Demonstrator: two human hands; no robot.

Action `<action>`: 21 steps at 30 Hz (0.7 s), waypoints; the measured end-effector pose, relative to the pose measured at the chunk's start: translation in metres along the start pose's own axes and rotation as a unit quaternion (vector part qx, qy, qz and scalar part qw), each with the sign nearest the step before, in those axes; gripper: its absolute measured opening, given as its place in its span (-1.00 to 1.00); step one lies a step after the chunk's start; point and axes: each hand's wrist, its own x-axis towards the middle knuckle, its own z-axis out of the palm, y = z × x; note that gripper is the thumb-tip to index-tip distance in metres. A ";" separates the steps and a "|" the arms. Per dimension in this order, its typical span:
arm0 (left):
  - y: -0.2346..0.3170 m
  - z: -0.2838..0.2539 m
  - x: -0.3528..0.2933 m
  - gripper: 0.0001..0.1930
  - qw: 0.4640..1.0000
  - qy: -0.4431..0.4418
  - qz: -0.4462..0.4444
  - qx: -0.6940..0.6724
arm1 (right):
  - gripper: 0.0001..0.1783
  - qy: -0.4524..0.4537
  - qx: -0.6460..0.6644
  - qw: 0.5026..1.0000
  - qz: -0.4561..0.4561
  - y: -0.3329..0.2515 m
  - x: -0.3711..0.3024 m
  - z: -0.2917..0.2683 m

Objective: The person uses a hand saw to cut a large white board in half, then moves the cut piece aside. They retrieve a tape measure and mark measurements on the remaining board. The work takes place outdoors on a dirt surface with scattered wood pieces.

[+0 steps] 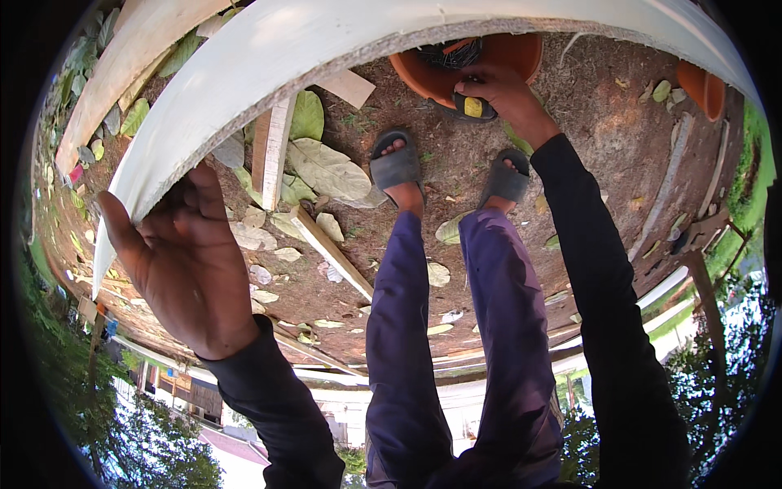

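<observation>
A long white board with a rough cut edge crosses the top of the view, close to me. At its left part, my left hand grips the edge, thumb on the outer side and fingers under it; the fingertips are partly hidden. Beyond the board's edge, my right hand is closed on a small rounded black case with a yellow face, which looks like a tape measure. It is held at the near rim of an orange-brown pot, in which dark nails lie. The board hides the pot's far side.
My sandalled feet stand on bare soil among large dry leaves. Wood offcuts lie to the left, with longer planks at the far left. Another orange pot is at the far right, near thin wooden strips.
</observation>
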 end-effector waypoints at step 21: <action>-0.083 0.028 0.004 -0.60 0.989 -0.112 0.024 0.092 | -0.61 0.063 -0.164 0.978 -0.110 -0.008 0.037 0.007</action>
